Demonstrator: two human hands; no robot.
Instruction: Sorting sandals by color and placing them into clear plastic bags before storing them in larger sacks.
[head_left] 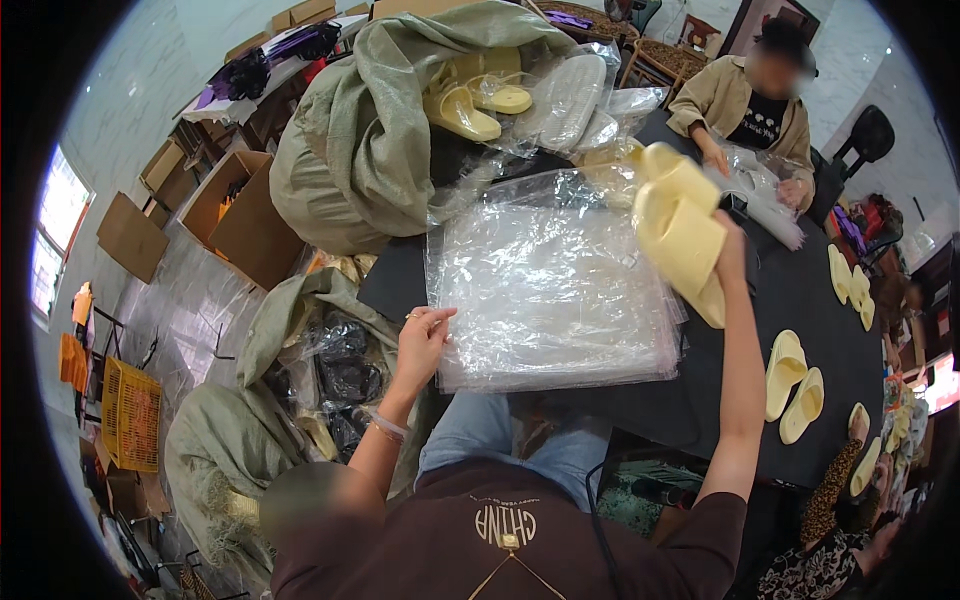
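In my right hand (733, 250) is a pair of pale yellow slide slippers (680, 235), held together over the right side of a stack of clear plastic bags (550, 300). My fingers wrap around their right side, and the slippers are slightly blurred. The bags lie flat in front of me on the black table (720, 400). At the stack's left edge, my left hand (425, 338) has its thumb and forefinger closed on the rim of a bag. How many layers it pinches I cannot tell.
Bagged slippers (480, 105) spill from a green woven sack (350, 160) at the far left. Loose yellow slippers (795, 385) sit on the right. Across the table a person (750, 110) handles clear plastic. A second sack (230, 480) and cardboard boxes (240, 210) stand left.
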